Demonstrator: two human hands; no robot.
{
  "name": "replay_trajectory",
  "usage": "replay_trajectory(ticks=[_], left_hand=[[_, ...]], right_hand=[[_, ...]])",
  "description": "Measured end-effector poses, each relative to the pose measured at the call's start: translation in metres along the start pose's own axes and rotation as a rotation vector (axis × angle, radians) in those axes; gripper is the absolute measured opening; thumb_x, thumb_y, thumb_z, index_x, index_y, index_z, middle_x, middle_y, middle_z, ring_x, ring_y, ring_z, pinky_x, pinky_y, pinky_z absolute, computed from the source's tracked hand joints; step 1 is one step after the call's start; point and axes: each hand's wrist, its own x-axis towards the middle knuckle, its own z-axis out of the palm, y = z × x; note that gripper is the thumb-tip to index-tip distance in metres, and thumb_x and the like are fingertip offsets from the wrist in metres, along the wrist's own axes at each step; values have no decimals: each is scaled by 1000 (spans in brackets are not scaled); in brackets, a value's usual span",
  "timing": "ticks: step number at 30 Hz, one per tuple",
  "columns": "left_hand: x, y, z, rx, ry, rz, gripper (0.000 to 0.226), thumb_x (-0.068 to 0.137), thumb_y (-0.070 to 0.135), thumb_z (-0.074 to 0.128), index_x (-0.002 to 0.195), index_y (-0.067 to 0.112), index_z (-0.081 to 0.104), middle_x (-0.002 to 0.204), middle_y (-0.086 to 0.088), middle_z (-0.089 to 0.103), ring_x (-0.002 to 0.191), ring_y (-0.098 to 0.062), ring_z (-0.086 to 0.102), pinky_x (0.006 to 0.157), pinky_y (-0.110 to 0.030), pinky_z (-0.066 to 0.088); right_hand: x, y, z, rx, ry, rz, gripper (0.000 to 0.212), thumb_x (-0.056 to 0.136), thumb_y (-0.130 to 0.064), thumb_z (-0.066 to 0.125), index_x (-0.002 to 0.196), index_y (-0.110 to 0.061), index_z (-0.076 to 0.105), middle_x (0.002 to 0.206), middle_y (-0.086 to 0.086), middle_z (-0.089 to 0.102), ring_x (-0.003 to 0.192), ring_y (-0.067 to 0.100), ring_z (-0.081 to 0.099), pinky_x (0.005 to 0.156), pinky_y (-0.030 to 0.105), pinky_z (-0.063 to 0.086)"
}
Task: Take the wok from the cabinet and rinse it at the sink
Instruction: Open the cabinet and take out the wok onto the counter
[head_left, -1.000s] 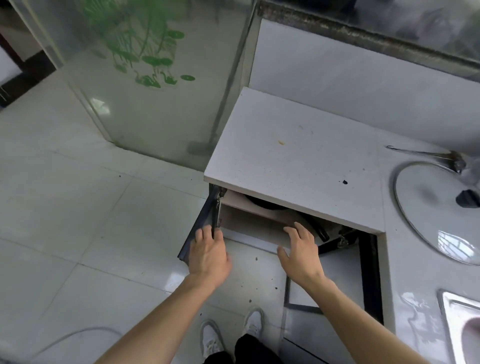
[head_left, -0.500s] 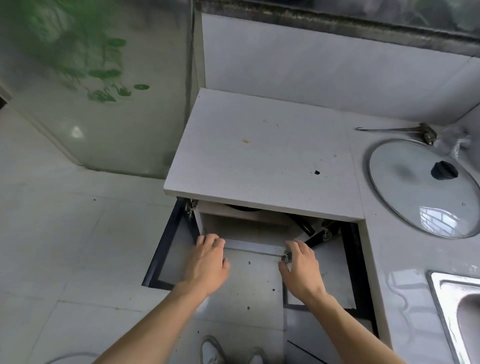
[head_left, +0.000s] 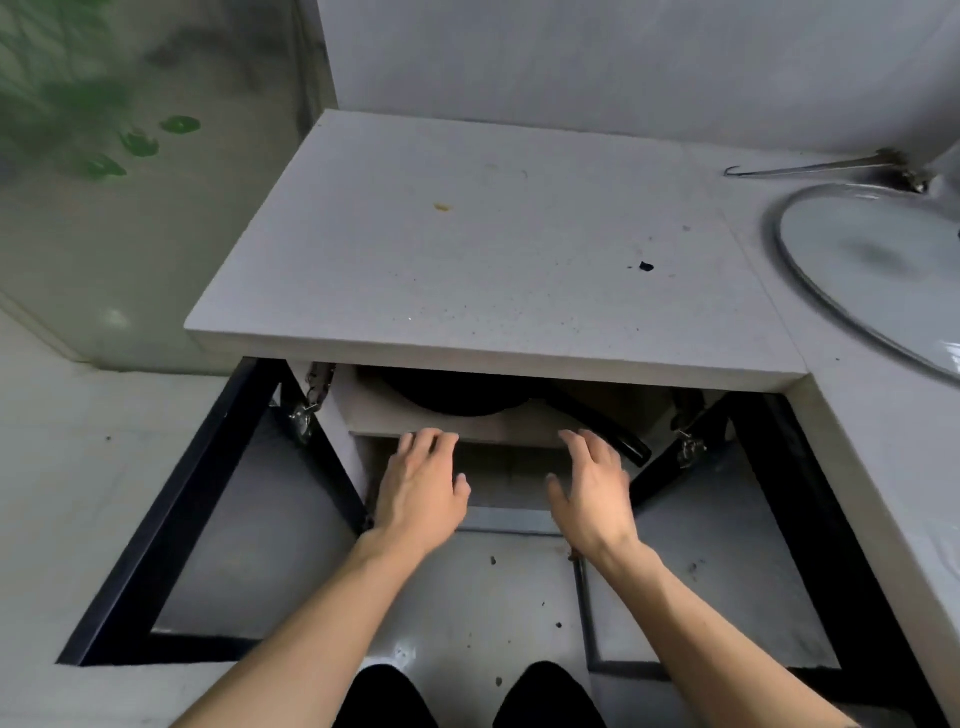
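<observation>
Both hands, left hand (head_left: 420, 486) and right hand (head_left: 592, 486), reach empty with fingers spread toward the cabinet shelf (head_left: 374, 413); the black wok (head_left: 457, 397) sits just beyond them, its handle (head_left: 608, 428) beside the right fingertips.

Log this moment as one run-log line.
stage: reaching in | cabinet doors: open | wok: on shelf | left hand: open, empty | right hand: open, empty
</observation>
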Motion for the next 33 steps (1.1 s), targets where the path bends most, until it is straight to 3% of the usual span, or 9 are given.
replay_trajectory(ticks=[5, 10, 13, 16, 23, 26, 29, 33], left_hand=[[39, -13, 37, 39, 102, 67, 53, 91, 27, 56, 141, 17, 44, 141, -2, 47, 127, -23, 41, 105, -34, 38], [78, -27, 74, 146, 100, 141, 65, 92, 30, 57, 150, 17, 30, 152, -1, 35, 137, -24, 31, 109, -36, 35], [89, -41, 92, 183, 105, 146, 60, 93, 29, 55, 147, 17, 34, 147, -2, 39, 133, -24, 35, 105, -37, 39], [95, -55, 108, 188, 168, 177, 47, 93, 23, 55, 139, 16, 46, 137, -3, 48, 127, -24, 41, 98, -36, 45], [108, -68, 128, 196, 368, 257, 35, 86, 17, 67, 119, 14, 58, 117, -6, 57, 113, -26, 48, 82, -38, 52], [105, -72, 129, 123, 399, 262, 26, 78, 15, 76, 99, 13, 61, 98, -5, 59, 100, -26, 51, 73, -39, 53], [93, -76, 125, 106, 419, 324, 30, 70, 11, 82, 86, 13, 58, 86, -3, 56, 87, -24, 52, 62, -35, 49], [81, -82, 127, 153, 450, 363, 34, 68, 11, 84, 85, 15, 54, 84, -2, 55, 82, -24, 51, 66, -38, 50]], right_hand=[[41, 27, 40, -115, 91, -19, 56, 88, -26, 61, 140, -18, 41, 139, 15, 44, 127, 34, 37, 106, 49, 35], [87, 51, 63, -271, -10, 48, 76, 90, -43, 57, 152, -29, 15, 151, 13, 30, 139, 37, 25, 112, 48, 24], [104, 63, 74, -326, -17, 5, 80, 90, -48, 56, 153, -27, 10, 152, 14, 27, 140, 37, 22, 113, 48, 22], [115, 68, 84, -363, 18, -33, 75, 90, -46, 57, 150, -24, 19, 145, 14, 36, 133, 37, 31, 110, 48, 27], [120, 78, 105, -470, 216, -125, 64, 84, -18, 65, 140, -28, 36, 123, 12, 53, 109, 34, 51, 93, 44, 41], [102, 76, 101, -358, 178, -147, 70, 79, 4, 59, 137, -29, 38, 115, 12, 53, 100, 33, 56, 81, 42, 49], [76, 70, 92, -285, 133, -158, 72, 76, 12, 53, 132, -31, 36, 108, 9, 49, 91, 31, 56, 65, 39, 44], [57, 67, 90, -328, 171, -175, 71, 74, 12, 55, 128, -31, 36, 108, 7, 44, 86, 29, 54, 59, 37, 39]])
